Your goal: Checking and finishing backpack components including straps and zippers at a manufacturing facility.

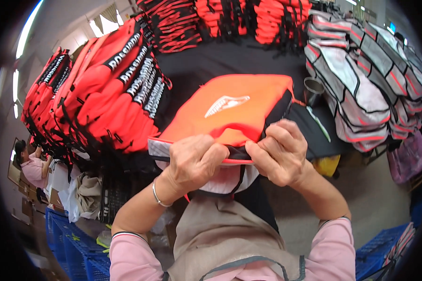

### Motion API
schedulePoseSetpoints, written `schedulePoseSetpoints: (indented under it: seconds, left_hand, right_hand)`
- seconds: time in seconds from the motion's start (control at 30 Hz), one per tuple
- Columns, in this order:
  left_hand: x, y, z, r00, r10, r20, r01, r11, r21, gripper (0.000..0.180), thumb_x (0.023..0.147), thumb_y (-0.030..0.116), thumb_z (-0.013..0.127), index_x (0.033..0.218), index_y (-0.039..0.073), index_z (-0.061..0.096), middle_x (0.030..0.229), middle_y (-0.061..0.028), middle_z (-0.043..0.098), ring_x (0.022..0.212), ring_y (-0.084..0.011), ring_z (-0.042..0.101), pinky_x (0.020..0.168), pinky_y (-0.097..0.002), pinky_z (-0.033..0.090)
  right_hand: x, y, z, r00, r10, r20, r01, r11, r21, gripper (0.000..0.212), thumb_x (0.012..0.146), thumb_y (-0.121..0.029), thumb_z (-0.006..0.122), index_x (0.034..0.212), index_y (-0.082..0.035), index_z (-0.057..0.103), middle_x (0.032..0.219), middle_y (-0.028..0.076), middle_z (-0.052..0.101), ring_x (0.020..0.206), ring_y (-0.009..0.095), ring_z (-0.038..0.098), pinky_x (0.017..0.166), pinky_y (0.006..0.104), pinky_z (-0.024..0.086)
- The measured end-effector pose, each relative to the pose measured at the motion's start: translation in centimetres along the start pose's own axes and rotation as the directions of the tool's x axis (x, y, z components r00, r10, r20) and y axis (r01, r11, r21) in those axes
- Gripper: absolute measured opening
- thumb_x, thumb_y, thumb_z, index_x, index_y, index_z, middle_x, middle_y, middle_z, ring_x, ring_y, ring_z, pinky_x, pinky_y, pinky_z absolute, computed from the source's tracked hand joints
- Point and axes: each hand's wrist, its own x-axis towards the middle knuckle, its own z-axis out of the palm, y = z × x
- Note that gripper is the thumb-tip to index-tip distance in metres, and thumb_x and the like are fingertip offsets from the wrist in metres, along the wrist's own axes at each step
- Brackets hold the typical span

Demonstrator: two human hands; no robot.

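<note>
At the near side of the table (pixel 220 58), in the middle of the frame, a person in a beige apron (pixel 229 229) had both hands on the near edge of an orange bag (pixel 220 110). The left hand (pixel 197 159) pinched that edge between thumb and curled fingers; the right hand (pixel 281 152) did likewise near the black side panel (pixel 280 107), a short stretch of red-edged seam (pixel 239 161) between them.

The bag lay straight ahead of both hands, its body running away toward the upper centre and leaning a little right, so its long axis seemed to cross the line joining the two fists. Neither hand looked clearly nearer to the bag; both were touching it. A white emblem with small lettering sat mid-panel, slanted, too small for me to read.

Just past the right hand lay a slim white-and-green tool (pixel 319 124), with a metal cup (pixel 313 85) beyond it. Left of the frame, stacked red bags (pixel 126 93) bore bold white lettering on black bands; at right, grey bag pieces (pixel 351 93) showed no writing I could make out. Farther back, at the top, stood more red stacks (pixel 281 21).
</note>
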Motion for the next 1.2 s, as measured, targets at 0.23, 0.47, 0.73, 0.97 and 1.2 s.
schedulePoseSetpoints:
  seconds: [0.23, 0.47, 0.73, 0.97, 1.2]
  left_hand:
    - [1.8, -0.2, -1.2, 0.988, -0.026, -0.15, 0.019, 0.999, -0.048, 0.017, 0.066, -0.002, 0.068, 0.073, 0.008, 0.055, 0.061, -0.0035, 0.048, 0.05, -0.0177, 0.053, 0.045, -0.0306, 0.042]
    - [1.5, -0.2, -1.0, 0.948, -0.226, -0.223, 0.188, 0.965, -0.182, 0.025, 0.057, -0.002, 0.07, 0.07, 0.007, 0.05, 0.062, -0.0044, 0.048, 0.049, -0.0211, 0.049, 0.045, -0.0313, 0.038]
    - [1.4, -1.4, -2.3, 0.955, -0.215, -0.206, 0.197, 0.975, -0.103, 0.024, 0.055, -0.003, 0.067, 0.07, 0.006, 0.051, 0.063, -0.0057, 0.047, 0.05, -0.0221, 0.05, 0.045, -0.0325, 0.038]
    - [1.4, 0.3, -0.2, 0.933, -0.297, -0.204, 0.259, 0.946, -0.195, 0.026, 0.063, -0.005, 0.072, 0.075, 0.007, 0.052, 0.067, -0.0064, 0.052, 0.053, -0.0225, 0.054, 0.048, -0.0328, 0.042]
    - [-5.8, -8.0, -3.4, 0.64, -0.49, 0.592, 0.685, 0.713, -0.151, 0.045, 0.069, 0.037, 0.086, 0.088, 0.003, 0.063, 0.084, -0.0124, 0.065, 0.084, -0.0328, 0.062, 0.085, -0.041, 0.05]
  right_hand:
    - [1.5, 1.7, 1.5, 0.975, -0.066, -0.211, 0.045, 0.994, -0.1, 0.017, 0.064, 0.0, 0.066, 0.08, 0.004, 0.067, 0.06, 0.002, 0.046, 0.052, 0.017, 0.056, 0.047, 0.0264, 0.047]
    - [4.6, 1.7, 4.1, 0.937, 0.006, -0.35, -0.036, 0.996, -0.079, 0.008, 0.062, 0.002, 0.065, 0.07, 0.002, 0.061, 0.058, 0.003, 0.044, 0.047, 0.016, 0.052, 0.045, 0.026, 0.041]
    - [4.0, 1.9, 4.6, 0.962, 0.042, -0.269, -0.055, 0.998, -0.042, 0.012, 0.065, -0.001, 0.062, 0.077, 0.002, 0.063, 0.058, 0.003, 0.042, 0.048, 0.016, 0.05, 0.045, 0.0265, 0.038]
    - [4.0, 1.5, 5.4, 0.934, 0.18, -0.308, -0.172, 0.984, 0.052, 0.012, 0.078, -0.008, 0.068, 0.079, 0.003, 0.062, 0.063, 0.008, 0.05, 0.05, 0.023, 0.053, 0.046, 0.0325, 0.043]
    - [1.1, 5.6, 3.0, 0.718, 0.448, -0.533, -0.537, 0.843, -0.014, 0.02, 0.077, -0.012, 0.074, 0.08, -0.003, 0.056, 0.07, 0.004, 0.051, 0.061, 0.018, 0.053, 0.058, 0.0301, 0.045]
